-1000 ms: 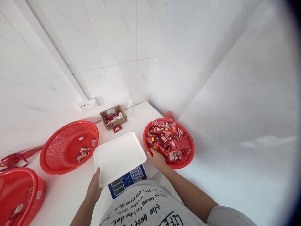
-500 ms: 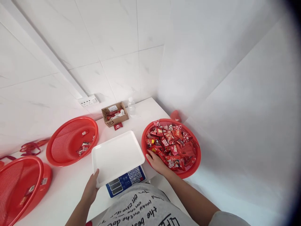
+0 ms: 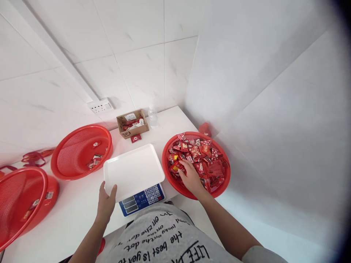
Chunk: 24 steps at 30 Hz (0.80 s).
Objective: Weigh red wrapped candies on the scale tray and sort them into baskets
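My right hand is inside the red basket of small red wrapped packets. Its thumb and fingers are apart, resting over a red packet near the left side of the heap. My left hand is at the near left corner of a white tray, thumb and fingers spread; whether it touches the tray I cannot tell. Beneath the tray sits an electronic scale, its blue panel with keys and displays showing at the front.
Two red baskets stand to the left, one farther and one nearer, each holding a few packets. A cardboard box, a single red packet and a clear bottle are at the back. Walls rise behind and on the right.
My right hand has moved from the basket's left rim in over the packets. My left fingers have spread at the tray corner. The whole view has shifted slightly.
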Motion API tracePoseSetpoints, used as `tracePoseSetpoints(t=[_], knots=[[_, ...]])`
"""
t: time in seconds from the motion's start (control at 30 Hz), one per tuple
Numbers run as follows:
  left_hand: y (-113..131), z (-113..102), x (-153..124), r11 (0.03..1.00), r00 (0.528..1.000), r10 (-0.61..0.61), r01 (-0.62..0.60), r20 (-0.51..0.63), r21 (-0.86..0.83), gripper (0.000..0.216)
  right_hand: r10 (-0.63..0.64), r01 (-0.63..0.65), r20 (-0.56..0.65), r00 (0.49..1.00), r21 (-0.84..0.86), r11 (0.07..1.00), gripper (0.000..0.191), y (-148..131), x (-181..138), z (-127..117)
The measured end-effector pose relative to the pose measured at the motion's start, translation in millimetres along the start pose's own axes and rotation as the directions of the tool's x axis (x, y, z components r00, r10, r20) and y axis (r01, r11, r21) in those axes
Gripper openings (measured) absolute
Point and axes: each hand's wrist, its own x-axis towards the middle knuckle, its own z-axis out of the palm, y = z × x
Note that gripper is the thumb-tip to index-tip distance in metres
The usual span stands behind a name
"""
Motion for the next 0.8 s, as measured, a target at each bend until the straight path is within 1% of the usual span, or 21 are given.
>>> tracePoseSetpoints(t=[0.03,0.1,0.13,0.2,0.27,0.33,0.47,0.57,0.67,0.73,0.8], knots=[[1.1,2.1,-0.3,0.997,0.998,0.07,-0.07,-0.001,0.018,0.074,-0.042,0.043,0.009,0.999,-0.03,0.999,0.04,-3.2,6.0,1.3],[2.1,5.9,0.0,0.976,0.978,0.209,-0.21,0.014,0.056,0.07,-0.105,0.109,0.048,0.993,-0.093,0.99,0.041,-8.5,20.8,8.7],[2.2,7.3,0.6,0.961,0.963,0.267,-0.268,0.026,0.066,0.068,-0.114,0.123,0.074,0.991,-0.133,0.983,0.043,-10.3,28.7,14.1],[2.0,8.6,3.1,0.937,0.939,0.341,-0.344,0.05,0.063,0.065,-0.078,0.109,0.138,0.987,-0.239,0.965,0.049,-12.0,42.5,26.3],[1.2,8.0,6.8,0.931,0.93,0.361,-0.364,0.07,0.036,0.063,-0.04,0.103,0.185,0.982,-0.348,0.932,0.052,-12.5,50.6,37.9],[-0.4,6.2,11.0,0.935,0.931,0.352,-0.354,0.094,0.006,0.063,-0.017,0.104,0.195,0.981,-0.447,0.888,0.051,-13.6,51.6,46.5],[-7.0,2.2,19.8,0.929,0.92,0.367,-0.37,0.139,-0.009,0.061,0.045,0.092,0.216,0.975,-0.581,0.809,0.045,-20.1,41.6,51.6],[-13.7,1.3,26.8,0.925,0.912,0.377,-0.379,0.161,-0.014,0.06,0.067,0.093,0.233,0.97,-0.612,0.786,0.034,-24.9,33.0,47.4],[-17.7,1.3,32.7,0.925,0.911,0.378,-0.377,0.165,-0.042,0.06,0.051,0.102,0.225,0.973,-0.617,0.781,0.03,-26.7,27.0,41.3],[-18.2,0.8,34.9,0.922,0.906,0.386,-0.384,0.173,-0.049,0.06,0.038,0.1,0.214,0.976,-0.598,0.795,0.028,-26.9,24.6,37.2],[-17.9,-0.5,35.6,0.917,0.9,0.397,-0.396,0.18,-0.042,0.059,0.049,0.057,0.172,0.984,-0.56,0.827,0.026,-27.4,23.2,32.5]])
